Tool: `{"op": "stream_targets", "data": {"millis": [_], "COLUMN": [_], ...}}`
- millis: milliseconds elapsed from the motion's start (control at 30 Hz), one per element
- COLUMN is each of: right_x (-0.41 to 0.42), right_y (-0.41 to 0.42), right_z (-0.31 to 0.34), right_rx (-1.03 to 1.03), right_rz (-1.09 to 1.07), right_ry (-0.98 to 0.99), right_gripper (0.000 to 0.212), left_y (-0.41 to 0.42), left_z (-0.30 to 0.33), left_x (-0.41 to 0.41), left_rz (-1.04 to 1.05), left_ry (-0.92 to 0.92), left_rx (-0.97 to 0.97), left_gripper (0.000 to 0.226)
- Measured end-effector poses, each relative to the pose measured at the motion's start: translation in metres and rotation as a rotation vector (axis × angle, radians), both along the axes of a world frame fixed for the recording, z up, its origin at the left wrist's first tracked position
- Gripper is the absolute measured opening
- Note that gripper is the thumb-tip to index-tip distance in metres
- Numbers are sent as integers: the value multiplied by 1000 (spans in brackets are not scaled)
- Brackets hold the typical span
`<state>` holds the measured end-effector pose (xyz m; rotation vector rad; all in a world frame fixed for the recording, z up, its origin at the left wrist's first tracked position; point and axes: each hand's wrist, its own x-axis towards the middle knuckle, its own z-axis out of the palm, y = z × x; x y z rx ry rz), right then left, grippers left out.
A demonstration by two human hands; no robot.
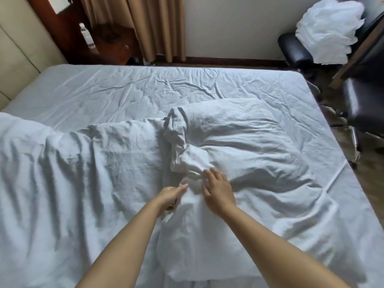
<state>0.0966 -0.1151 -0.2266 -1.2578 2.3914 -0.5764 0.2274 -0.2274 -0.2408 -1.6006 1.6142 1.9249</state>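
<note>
Item 1: white duvet (239, 142), rumpled, spread across the centre and lower part of the frame on the bed sheet (124, 86); a twisted ridge of bunched fabric (182, 154) runs down mid-frame to the hands

Item 2: left hand (171, 197), lower centre, fingers curled under and gripping a fold of the duvet, forefinger and thumb stretched towards the ridge

Item 3: right hand (218, 193), just right of the left hand, back upward, fingers slightly spread and bent over the lower end of the ridge, tips sunk into the cloth; cannot tell whether they pinch it

Item 4: heap of white linen (328, 32) on a black chair (295, 48), upper right

Item 5: brown curtain (158, 28), top centre; water bottle (86, 36) on a dark wooden stand (112, 44), upper left
</note>
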Motion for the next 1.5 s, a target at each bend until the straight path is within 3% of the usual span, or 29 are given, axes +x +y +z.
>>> {"op": "stream_targets", "data": {"millis": [100,233,300,400,533,600,667,733,867,933,1033,1167,1267,1367,1433,1500], "right_x": [17,32,35,47,61,69,76,78,75,72,68,69,83,95,92,94], "right_y": [44,98,113,136,162,179,198,209,216,215,205,198,220,242,244,237], "right_z": [5,10,10,17,22,19,12,6,4,2,7,11,-5,-27,-33,-33], "right_rx": [111,285,357,327,267,369,494,537,507,503,444,5,-116,293,466,375], "right_rz": [-24,22,80,127,169,255,349,363,275,224,186,150,67,204,267,170], "right_ry": [5,-20,-54,-6,107,89,136,210,369,411,447,681,515,292,139,13], "right_gripper": [59,57,59,61,68,75,83,91,103,107,89,38,33,39,43,43], "left_y": [32,69,78,97,123,139,154,168,183,186,195,204,212,230,233,235], "left_z": [8,29,31,41,45,30,15,10,12,10,15,4,-13,-35,-56,-63], "left_x": [20,41,52,77,119,138,149,148,140,143,156,169,173,176,180,174], "left_rz": [-60,-38,-123,-95,106,17,-29,26,293,356,373,363,412,389,407,541], "left_ry": [14,104,78,78,262,89,-72,-74,152,260,292,168,95,-152,-215,-129], "left_rx": [-29,30,67,8,252,154,-5,16,56,102,213,274,301,64,-11,184], "left_gripper": [29,48,59,47,13,11,14,23,60,64,57,47,35,13,18,35]}}
